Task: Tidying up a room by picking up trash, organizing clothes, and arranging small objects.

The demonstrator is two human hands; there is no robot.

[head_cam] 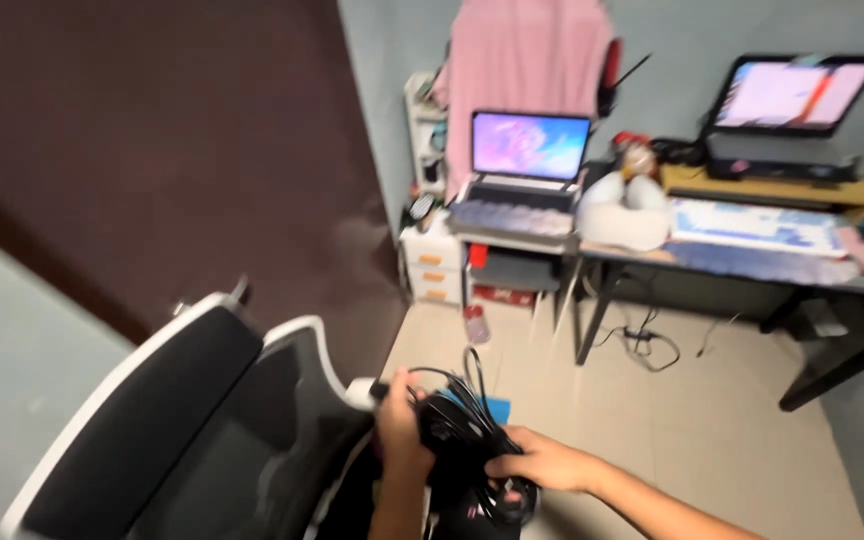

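Head view, looking down: nearest, both hands meet over a tangled bundle of black cables [467, 435], held low in front of the body, just right of a black-and-white office chair [192, 420]. The left hand [402, 425] wraps the bundle's left side, fingers closed around it, probably to keep the loops gathered. The right hand [537, 462] clamps the lower right part, fingers curled tight on the strands above a round black end. One loop sticks up between the hands. Beyond them lies pale tiled floor [712, 420]. Farther off, a desk [752, 262] carries an open laptop [527, 160], a keyboard [752, 225] and a raised monitor [792, 95], with a pink cloth [522, 60] hanging behind.
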